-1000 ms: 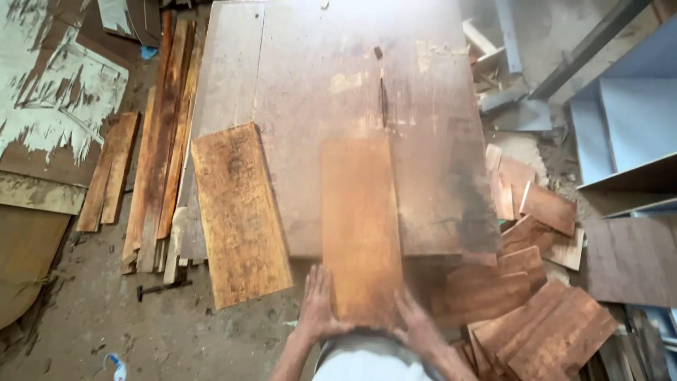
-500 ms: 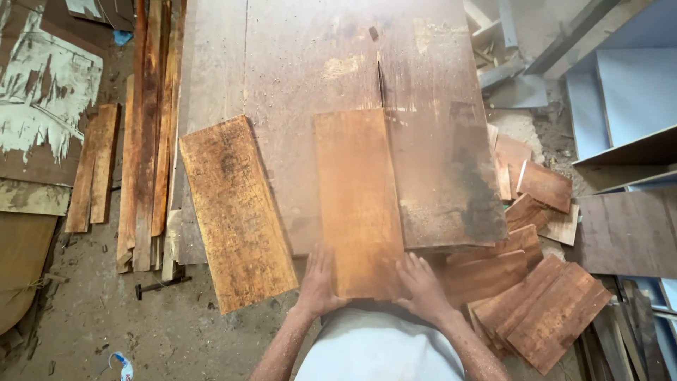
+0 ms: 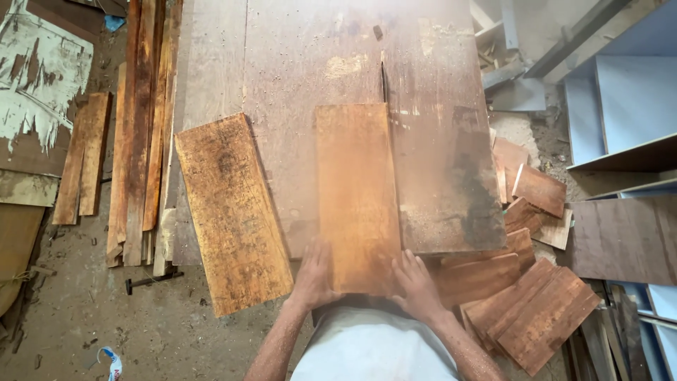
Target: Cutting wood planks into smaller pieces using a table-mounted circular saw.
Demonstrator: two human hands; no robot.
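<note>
A reddish-brown wooden board (image 3: pixel 356 190) lies lengthwise on a dusty saw table (image 3: pixel 310 77), its far end close to the thin saw blade (image 3: pixel 383 81) in the table's slot. My left hand (image 3: pixel 314 275) presses flat on the board's near left corner. At the near right corner my right hand (image 3: pixel 416 286) rests flat in the same way. Both hands have their fingers spread on the board's near end.
A second, rougher board (image 3: pixel 233 212) lies tilted on the table's left edge. Long wooden strips (image 3: pixel 137 134) lean at the left. A heap of short offcuts (image 3: pixel 525 282) lies at the right. Blue panels (image 3: pixel 624 99) stand at the far right. Sawdust covers the floor.
The board has slid forward along the table toward the blade, with both hands following at its near end. The view has shifted closer.
</note>
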